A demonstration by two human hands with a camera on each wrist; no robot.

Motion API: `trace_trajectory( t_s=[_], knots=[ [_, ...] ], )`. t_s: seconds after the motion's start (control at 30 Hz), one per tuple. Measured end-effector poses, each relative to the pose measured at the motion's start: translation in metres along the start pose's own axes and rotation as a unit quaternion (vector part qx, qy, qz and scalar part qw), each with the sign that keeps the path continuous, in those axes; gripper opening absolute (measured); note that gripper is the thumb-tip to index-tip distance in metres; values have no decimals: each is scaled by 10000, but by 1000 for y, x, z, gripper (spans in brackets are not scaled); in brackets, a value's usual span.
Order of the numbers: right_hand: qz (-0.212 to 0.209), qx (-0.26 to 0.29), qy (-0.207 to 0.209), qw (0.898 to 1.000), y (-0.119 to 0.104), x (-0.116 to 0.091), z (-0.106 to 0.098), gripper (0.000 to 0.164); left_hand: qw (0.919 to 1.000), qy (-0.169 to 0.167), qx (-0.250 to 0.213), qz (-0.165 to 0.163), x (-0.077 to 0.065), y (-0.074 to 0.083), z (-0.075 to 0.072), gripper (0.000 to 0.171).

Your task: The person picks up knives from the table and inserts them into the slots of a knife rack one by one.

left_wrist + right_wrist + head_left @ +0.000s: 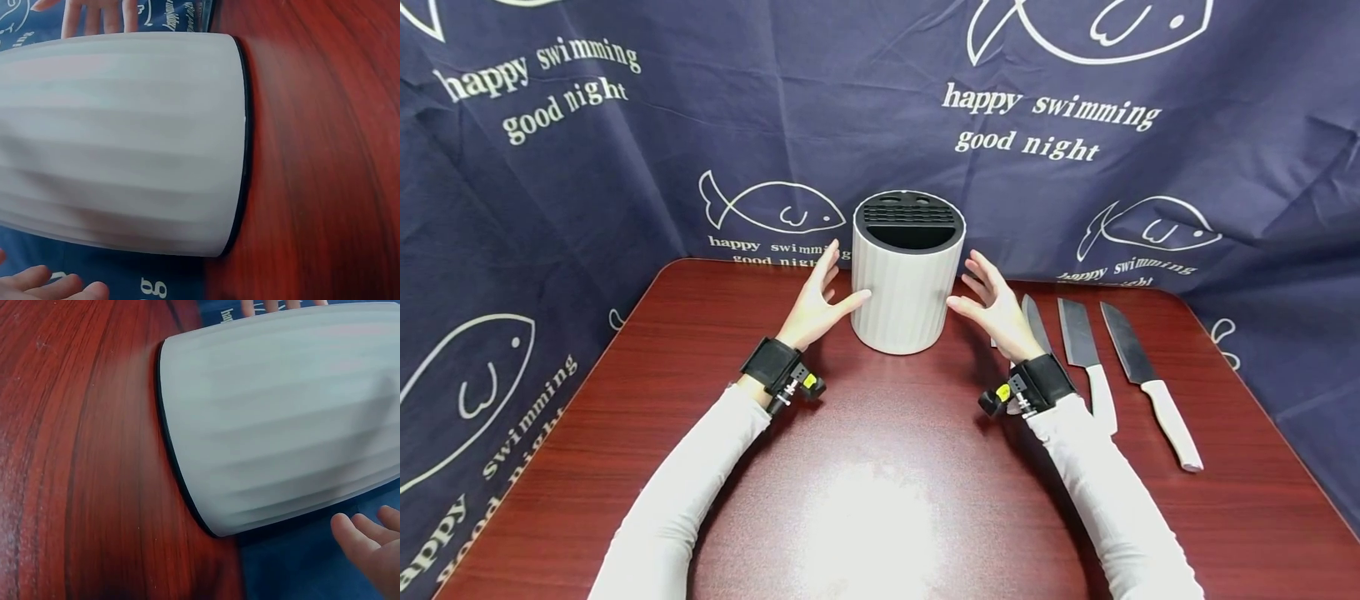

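A white ribbed knife block (898, 296), round with a black slotted top (910, 218), stands upright at the back of the table. To its left is my left hand (818, 302), fingers spread and thumb toward its side. My right hand (992, 304) mirrors this on the other side, its fingers also apart. Both wrist views show the block's ribbed wall (125, 144) and gaps between it and the nearby fingers (362, 534). Whether the left thumb touches the wall cannot be told from the head view. Neither hand grips anything.
Right of the block lie a cleaver-shaped knife (1081, 337), a chef's knife (1131, 346) and another blade (1036, 321) partly hidden by the right hand and wrist. Behind the red-brown table (737, 500) hangs a dark blue fish-print cloth (865, 100).
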State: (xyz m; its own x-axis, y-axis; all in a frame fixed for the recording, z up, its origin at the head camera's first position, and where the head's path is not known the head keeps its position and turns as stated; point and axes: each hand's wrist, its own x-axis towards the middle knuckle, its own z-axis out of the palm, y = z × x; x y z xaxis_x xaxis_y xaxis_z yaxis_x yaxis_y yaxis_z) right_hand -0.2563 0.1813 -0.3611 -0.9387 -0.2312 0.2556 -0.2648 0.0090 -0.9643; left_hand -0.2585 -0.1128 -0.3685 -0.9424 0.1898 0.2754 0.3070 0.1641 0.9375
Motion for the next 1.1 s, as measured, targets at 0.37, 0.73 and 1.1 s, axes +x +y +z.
trace_trajectory(
  t_s=[0.37,0.73,1.1],
  knots=[
    [111,313,-52,9994,9,10,6,84,9994,-117,-176,-260,0,17,6,90],
    [89,211,-121,9997,15,15,9,81,9993,-151,-284,-210,3,16,11,90],
    [127,251,-92,9996,17,17,12,82,9995,-161,-232,-165,16,-8,14,93]
  ],
)
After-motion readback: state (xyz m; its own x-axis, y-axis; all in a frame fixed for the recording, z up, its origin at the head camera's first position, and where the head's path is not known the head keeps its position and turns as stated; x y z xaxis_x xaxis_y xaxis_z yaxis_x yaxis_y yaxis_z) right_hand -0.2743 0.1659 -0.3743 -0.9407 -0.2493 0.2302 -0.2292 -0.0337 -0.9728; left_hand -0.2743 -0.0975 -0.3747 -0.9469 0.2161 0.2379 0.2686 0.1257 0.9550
